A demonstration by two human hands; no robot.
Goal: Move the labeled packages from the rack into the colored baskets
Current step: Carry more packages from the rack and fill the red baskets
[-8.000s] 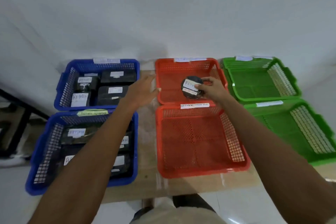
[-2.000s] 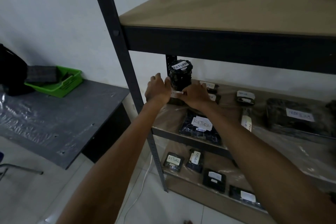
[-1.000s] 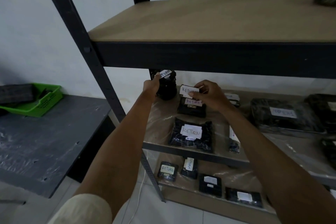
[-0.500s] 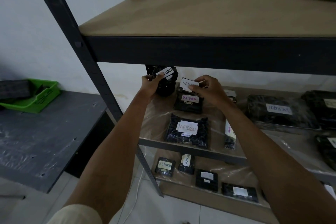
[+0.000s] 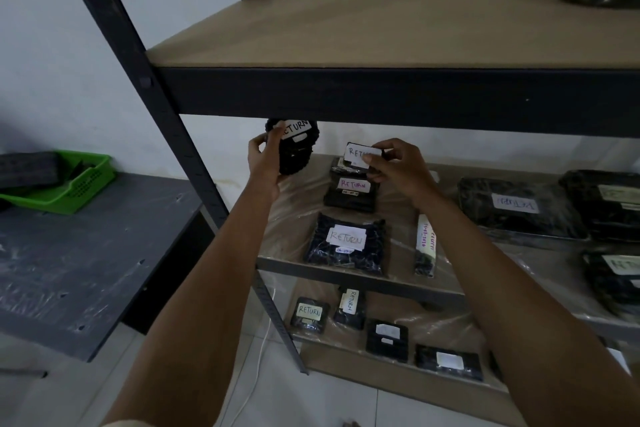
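My left hand (image 5: 265,163) grips a round black package (image 5: 296,149) with a white RETURN label, lifted off the middle shelf just under the upper shelf's front beam. My right hand (image 5: 398,166) pinches a small flat black package (image 5: 360,154) labelled RETURN, raised above another RETURN package (image 5: 351,192) lying on the shelf. In front of that lies a larger black bubble-wrapped RETURN package (image 5: 346,243). No red, blue or green sorting baskets show here.
The dark metal rack (image 5: 381,97) has a front post (image 5: 138,80) left of my arm. More labelled black packages lie at the right (image 5: 516,206) and on the lower shelf (image 5: 310,314). A grey table (image 5: 86,253) with a green tray (image 5: 69,184) stands at left.
Eight seconds ago I was at the baskets; now I face the rack. Over the last second both hands lifted their packages off the middle shelf, the round one rising toward the upper beam.
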